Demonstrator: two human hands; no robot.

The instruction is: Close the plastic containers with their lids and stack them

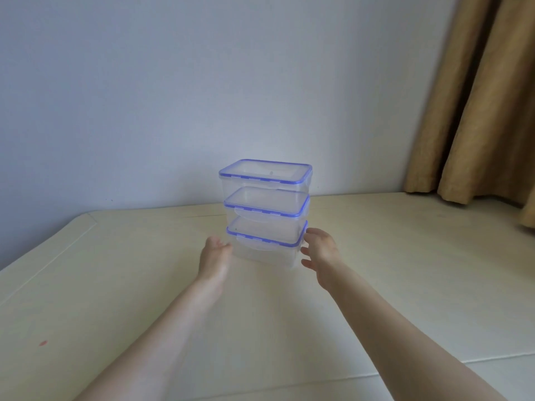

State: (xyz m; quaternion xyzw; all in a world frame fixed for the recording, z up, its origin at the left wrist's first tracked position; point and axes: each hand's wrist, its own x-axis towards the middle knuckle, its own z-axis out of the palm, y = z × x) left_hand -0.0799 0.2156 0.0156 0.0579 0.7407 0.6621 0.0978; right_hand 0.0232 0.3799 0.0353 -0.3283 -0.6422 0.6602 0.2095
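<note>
On the table (pixel 115 285), 3 clear, blue-rimmed lidded containers (pixel 265 212), stacked upright.

Home room: tan curtain (pixel 474 111), plain wall (pixel 173 82), cream table (pixel 405 256).

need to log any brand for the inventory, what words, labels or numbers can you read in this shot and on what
None: no readable text shows anywhere in the head view.
Top container lid: clear with a blue rim, only a small dark spot, no lettering to be made out.
Middle container lid and bottom container lid: plain, no print visible.
Table, wall and curtain: no signs or labels.
</note>
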